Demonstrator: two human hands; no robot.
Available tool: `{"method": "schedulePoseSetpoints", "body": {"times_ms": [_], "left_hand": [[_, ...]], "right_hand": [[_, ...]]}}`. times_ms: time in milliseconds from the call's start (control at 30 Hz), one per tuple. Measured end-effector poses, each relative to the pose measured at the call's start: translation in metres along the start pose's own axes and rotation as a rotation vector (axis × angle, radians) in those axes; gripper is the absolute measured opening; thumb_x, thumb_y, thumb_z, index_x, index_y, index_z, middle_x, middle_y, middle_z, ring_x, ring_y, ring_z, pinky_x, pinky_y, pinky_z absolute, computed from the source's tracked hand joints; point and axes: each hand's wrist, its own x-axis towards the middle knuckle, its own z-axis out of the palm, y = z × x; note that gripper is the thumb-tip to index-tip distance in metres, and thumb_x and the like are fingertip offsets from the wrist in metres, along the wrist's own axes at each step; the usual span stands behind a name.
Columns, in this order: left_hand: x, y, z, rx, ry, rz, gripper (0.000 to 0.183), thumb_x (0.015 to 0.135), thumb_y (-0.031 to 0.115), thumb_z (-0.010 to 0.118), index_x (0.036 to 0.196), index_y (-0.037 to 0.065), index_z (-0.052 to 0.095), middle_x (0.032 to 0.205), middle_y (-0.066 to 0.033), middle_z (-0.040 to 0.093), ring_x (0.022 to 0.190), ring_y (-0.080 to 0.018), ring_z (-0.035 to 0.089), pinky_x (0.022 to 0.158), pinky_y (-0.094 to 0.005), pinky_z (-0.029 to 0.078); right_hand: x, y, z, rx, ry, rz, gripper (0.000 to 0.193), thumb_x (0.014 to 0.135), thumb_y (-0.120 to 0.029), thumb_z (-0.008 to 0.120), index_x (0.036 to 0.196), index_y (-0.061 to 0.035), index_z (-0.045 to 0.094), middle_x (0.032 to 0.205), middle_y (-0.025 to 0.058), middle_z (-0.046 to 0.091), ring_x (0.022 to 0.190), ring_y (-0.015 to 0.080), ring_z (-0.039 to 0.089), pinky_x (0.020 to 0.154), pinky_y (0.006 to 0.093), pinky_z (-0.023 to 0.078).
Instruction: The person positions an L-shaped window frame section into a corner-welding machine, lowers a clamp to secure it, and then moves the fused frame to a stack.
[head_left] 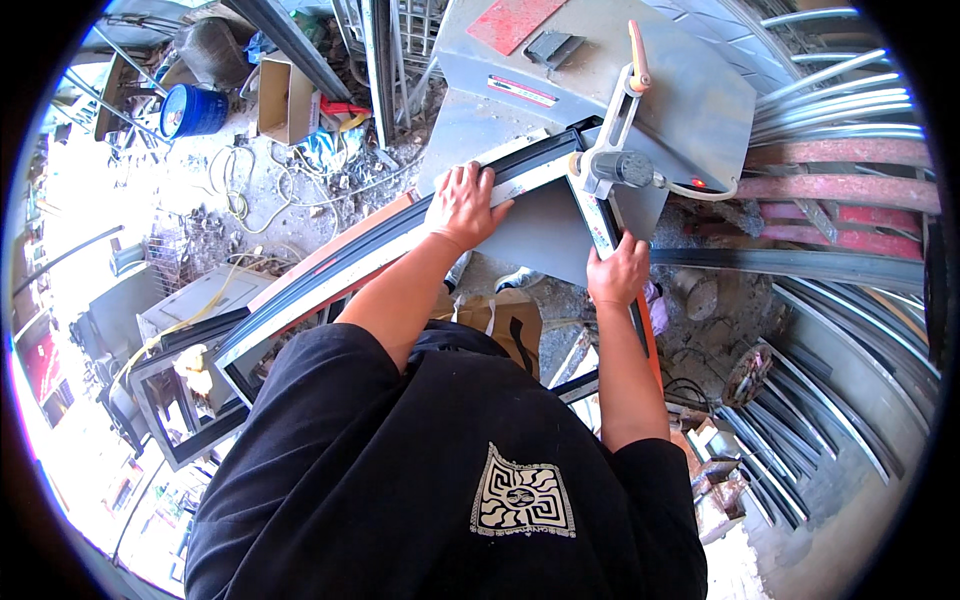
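Observation:
A large metal window frame (330, 277) lies across the front of a grey machine (560, 85), its mitred corner under the machine's clamp. My left hand (464, 208) rests over the frame's long left bar, fingers wrapped on its far edge. My right hand (618, 271) grips the shorter side bar (597, 222), thumb pointing up along it. Just above that corner sits the clamp arm (607, 140) with a dark cylinder (625, 167) and an orange lever handle (638, 60). My body hides much of the frame's near part.
A blue bucket (193, 111), a cardboard box (287, 101) and loose cord (232, 185) lie on the littered floor at the far left. Metal profiles (835, 105) and red beams (840, 190) are stacked at the right. A smaller dark frame (190, 445) leans at the lower left.

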Motion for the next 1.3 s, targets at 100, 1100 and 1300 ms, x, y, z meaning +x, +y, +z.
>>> {"method": "schedulePoseSetpoints", "body": {"times_ms": [100, 1100, 1300], "left_hand": [[-0.0006, -0.0002, 0.0008, 0.013, 0.004, -0.003, 0.066, 0.1, 0.051, 0.078, 0.143, 0.003, 0.066, 0.141, -0.0192, 0.062, 0.133, -0.039, 0.062, 0.116, -0.0536, 0.049], [-0.0001, -0.0006, 0.0022, 0.002, 0.023, -0.011, 0.065, 0.098, 0.052, 0.079, 0.14, 0.004, 0.067, 0.137, -0.0197, 0.063, 0.133, -0.0396, 0.062, 0.114, -0.0547, 0.048], [-0.0016, -0.0006, 0.0029, -0.002, 0.048, 0.004, 0.066, 0.096, 0.05, 0.082, 0.141, 0.004, 0.067, 0.139, -0.019, 0.062, 0.13, -0.0402, 0.063, 0.113, -0.0546, 0.051]], "right_hand": [[-0.0001, 0.0, 0.0009, 0.007, -0.007, 0.001, 0.072, 0.077, -0.036, 0.1, 0.134, -0.0051, 0.069, 0.117, 0.019, 0.066, 0.113, 0.0428, 0.07, 0.102, 0.0561, 0.056], [0.0018, -0.0024, -0.0038, 0.018, -0.002, 0.009, 0.071, 0.077, -0.037, 0.1, 0.133, -0.0058, 0.069, 0.117, 0.0191, 0.066, 0.113, 0.0441, 0.07, 0.1, 0.0565, 0.057], [0.002, 0.002, -0.0081, 0.075, -0.029, -0.012, 0.071, 0.08, -0.043, 0.098, 0.133, -0.0053, 0.069, 0.115, 0.0183, 0.065, 0.114, 0.0429, 0.069, 0.101, 0.0563, 0.056]]}}
